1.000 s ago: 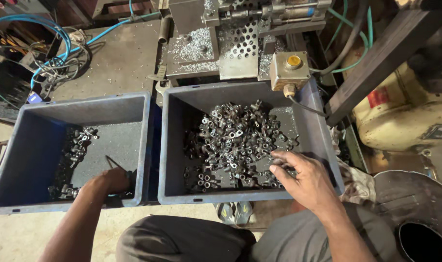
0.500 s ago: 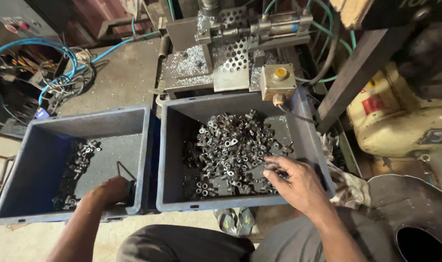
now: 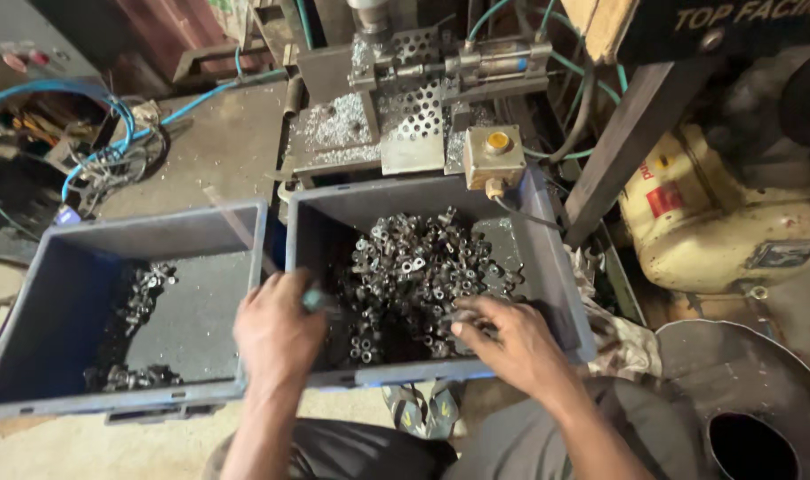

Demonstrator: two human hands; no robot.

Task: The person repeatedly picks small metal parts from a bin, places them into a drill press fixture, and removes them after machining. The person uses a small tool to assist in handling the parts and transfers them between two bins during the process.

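- Sorting small dark metal parts (image 3: 422, 267) by hand; the main heap sits in the right grey bin (image 3: 560, 293), filling most of its floor.
- Left grey bin (image 3: 31, 302) holds far fewer parts (image 3: 143, 293): a thin line down its left side and a small cluster at the near wall. Judged early in the transfer; most of the stock is not yet moved.
- Left hand (image 3: 276, 333) hovers over the rim between the bins, fingers curled round a small greenish item (image 3: 314, 300); what it is, cannot tell.
- Right hand (image 3: 511, 342) rests palm down on the near edge of the heap, fingers bent into the parts; whether it grips one, cannot tell.
- Far side: machine with perforated plate (image 3: 418, 116), swarf on its table, small box with yellow button (image 3: 495, 153).
- Right: cream motor housing (image 3: 734, 222) with a red rectangular label and a dark plate.
- Far right top: dark beam with pale lettering (image 3: 751, 18).
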